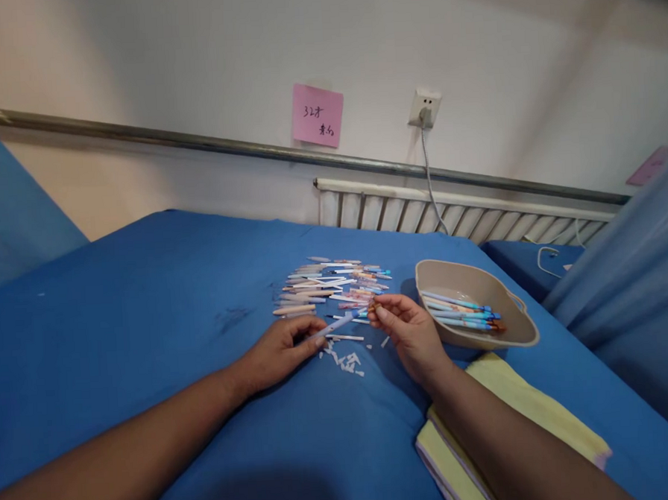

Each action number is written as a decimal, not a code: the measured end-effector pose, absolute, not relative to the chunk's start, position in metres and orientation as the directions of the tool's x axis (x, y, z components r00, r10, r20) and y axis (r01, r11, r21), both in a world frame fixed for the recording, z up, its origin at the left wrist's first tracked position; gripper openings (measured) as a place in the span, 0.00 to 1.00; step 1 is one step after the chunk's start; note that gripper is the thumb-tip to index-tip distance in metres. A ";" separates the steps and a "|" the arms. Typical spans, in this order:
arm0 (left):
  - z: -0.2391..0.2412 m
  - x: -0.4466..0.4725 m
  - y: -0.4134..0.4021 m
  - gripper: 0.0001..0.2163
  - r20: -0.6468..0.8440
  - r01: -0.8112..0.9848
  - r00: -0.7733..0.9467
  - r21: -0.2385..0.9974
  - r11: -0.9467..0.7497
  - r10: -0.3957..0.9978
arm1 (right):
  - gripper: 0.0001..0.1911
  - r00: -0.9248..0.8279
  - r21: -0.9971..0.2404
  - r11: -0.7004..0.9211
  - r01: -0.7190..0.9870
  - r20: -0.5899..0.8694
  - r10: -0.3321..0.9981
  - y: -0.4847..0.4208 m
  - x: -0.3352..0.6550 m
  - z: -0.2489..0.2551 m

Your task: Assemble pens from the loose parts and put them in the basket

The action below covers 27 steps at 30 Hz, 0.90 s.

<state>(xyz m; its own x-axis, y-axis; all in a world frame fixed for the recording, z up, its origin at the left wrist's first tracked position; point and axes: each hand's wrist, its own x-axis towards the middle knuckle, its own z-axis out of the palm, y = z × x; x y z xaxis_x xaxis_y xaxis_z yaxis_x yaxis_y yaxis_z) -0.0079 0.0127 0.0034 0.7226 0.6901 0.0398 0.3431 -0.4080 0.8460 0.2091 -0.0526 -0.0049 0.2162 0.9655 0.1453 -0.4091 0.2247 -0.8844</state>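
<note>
Head view shows your left hand pinching a slim pale-blue plastic pen barrel, long axis slanting up-right toward your right hand, which pinches a small orange-tipped pen part just beside the barrel's far end, over the blue cloth-covered table.

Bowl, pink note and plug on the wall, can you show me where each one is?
bowl (517, 330): head view, on its bare front wall.
pink note (317, 115): head view, middle of the paper.
plug (425, 114): head view, on the plug seated in the white wall socket.
</note>
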 end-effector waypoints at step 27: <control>0.011 -0.008 0.010 0.14 0.033 0.368 0.733 0.820 -0.438 0.679 | 0.09 0.243 -0.930 0.293 -0.221 0.239 0.940 -0.052 0.208 -0.008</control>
<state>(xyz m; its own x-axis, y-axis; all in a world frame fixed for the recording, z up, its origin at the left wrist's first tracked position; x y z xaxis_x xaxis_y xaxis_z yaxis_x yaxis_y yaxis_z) -0.0077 0.0100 0.0108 0.7333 0.6791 0.0333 0.3681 -0.4377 0.8203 0.2082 -0.0515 -0.0078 0.2425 0.9403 0.2389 -0.2211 0.2934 -0.9301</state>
